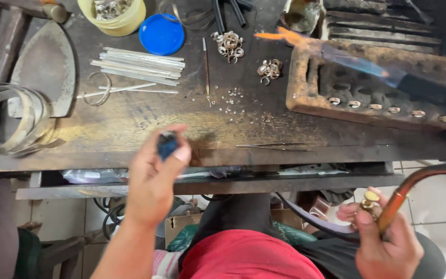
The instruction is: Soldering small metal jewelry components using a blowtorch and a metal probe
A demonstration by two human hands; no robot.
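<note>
Left hand: raised over the near bench edge, thumb and fingers pinched together on a small blue lighter.
Right hand: low at near right, fingers wrapped around the copper torch handle; thumb and forefinger rest at its brass valve.
Torch tip: dark nozzle at far right, throwing a blue flame that turns orange leftward over the block.
Block: scorched, pitted brick at right; a row of small rings lies along its near edge.
Bench: dark, worn wood.
On bench: metal strips far left of centre; blue lid; yellow tub; two ring heaps; tweezers near the front edge; coiled metal band at far left.
Below: open drawer; red cloth on lap; tiled floor.
</note>
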